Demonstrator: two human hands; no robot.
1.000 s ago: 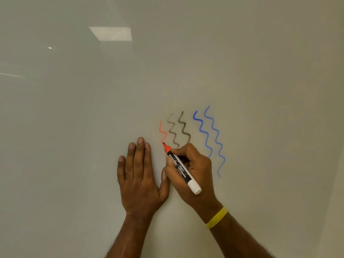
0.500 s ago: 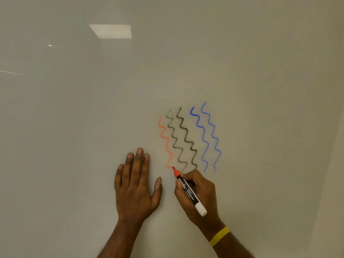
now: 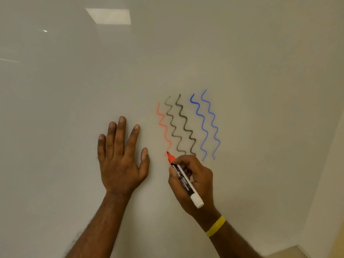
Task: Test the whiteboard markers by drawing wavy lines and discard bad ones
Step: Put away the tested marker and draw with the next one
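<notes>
Low in the middle of the frame, the right hand (image 3: 193,179) grips a marker (image 3: 185,180), fingers and thumb curled round its black barrel. Its red tip touches the whiteboard (image 3: 260,71) at the bottom end of a red wavy line (image 3: 163,127); its white end points to the lower right, over the wrist. A yellow band (image 3: 216,226) circles that wrist.

Just left of it, the left hand (image 3: 121,157) lies flat on the board, fingers straight and slightly spread, holding nothing.

Right of the red line run two black wavy lines (image 3: 181,125), the left one fainter, and right of those two blue wavy lines (image 3: 206,125). All five slant down toward the right, side by side without crossing. The red line looks pale and thin.

At the upper left of the frame, a bright rectangle of light (image 3: 108,15) is reflected in the board.
</notes>
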